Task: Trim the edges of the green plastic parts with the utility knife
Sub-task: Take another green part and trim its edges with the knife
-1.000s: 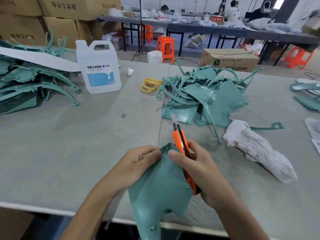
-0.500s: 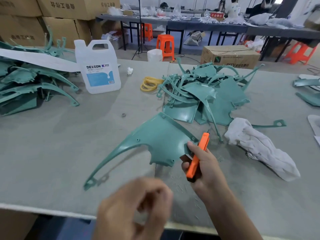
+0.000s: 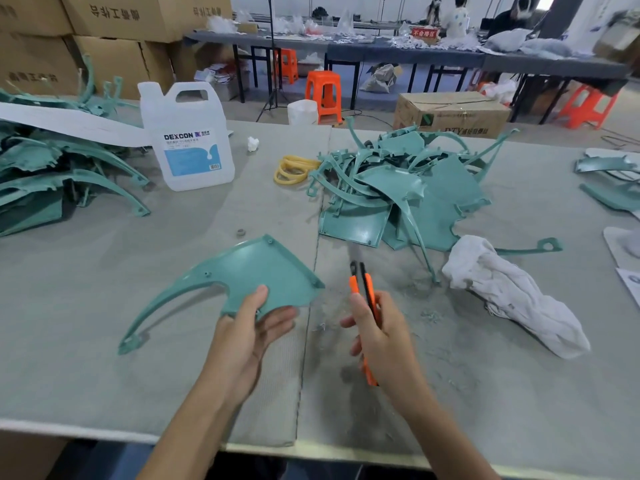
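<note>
A curved green plastic part (image 3: 256, 271) was pinched at its near edge by the left hand (image 3: 251, 327) above the grey table (image 3: 104, 306); an orange utility knife (image 3: 363, 299) was gripped in the right hand (image 3: 377, 334).

The single camera rides on my head, facing forward and down. My left hand (image 3: 250, 329) and right hand (image 3: 379, 329) sit close below it over the near tabletop (image 3: 104, 358), while its wide angle reaches the tables (image 3: 398, 53) and boxes (image 3: 138, 15) beyond.
</note>
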